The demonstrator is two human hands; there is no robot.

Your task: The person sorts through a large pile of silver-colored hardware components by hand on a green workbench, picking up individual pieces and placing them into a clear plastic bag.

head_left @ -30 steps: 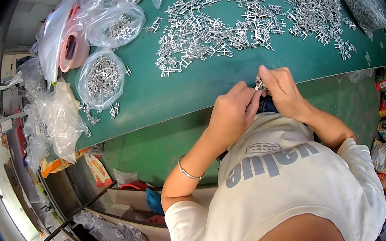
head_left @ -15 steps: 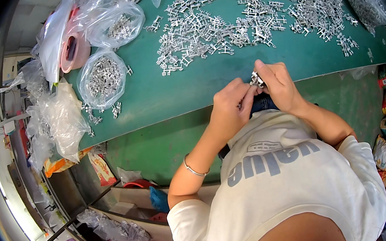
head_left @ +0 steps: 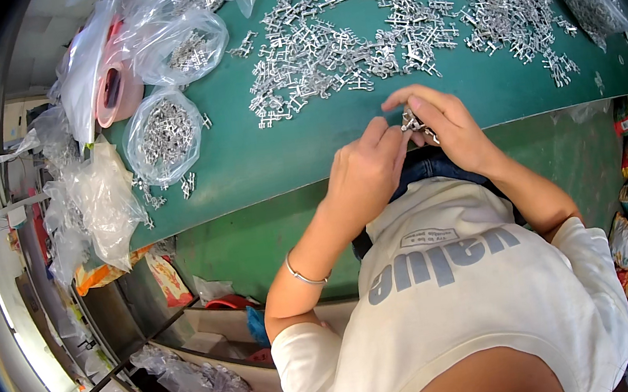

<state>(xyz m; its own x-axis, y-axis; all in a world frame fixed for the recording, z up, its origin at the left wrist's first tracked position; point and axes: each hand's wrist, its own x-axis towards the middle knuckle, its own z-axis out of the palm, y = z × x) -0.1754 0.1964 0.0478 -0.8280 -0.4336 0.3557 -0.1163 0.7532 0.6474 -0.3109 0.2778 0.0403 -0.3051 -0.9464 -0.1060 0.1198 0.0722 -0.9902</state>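
Hands raised slightly: left hand [head_left: 362,174], right hand [head_left: 447,129] pinch metal part [head_left: 412,121].

Left hand [head_left: 362,174] and right hand [head_left: 447,126] raised together, fingertips pinched and meeting, forearms bent inward

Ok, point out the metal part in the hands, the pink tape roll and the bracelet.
Metal part [head_left: 413,121], head view, its shiny middle between the fingertips.
Pink tape roll [head_left: 113,95], head view, its rim inside the bag.
Bracelet [head_left: 304,275], head view, the band on the left wrist.
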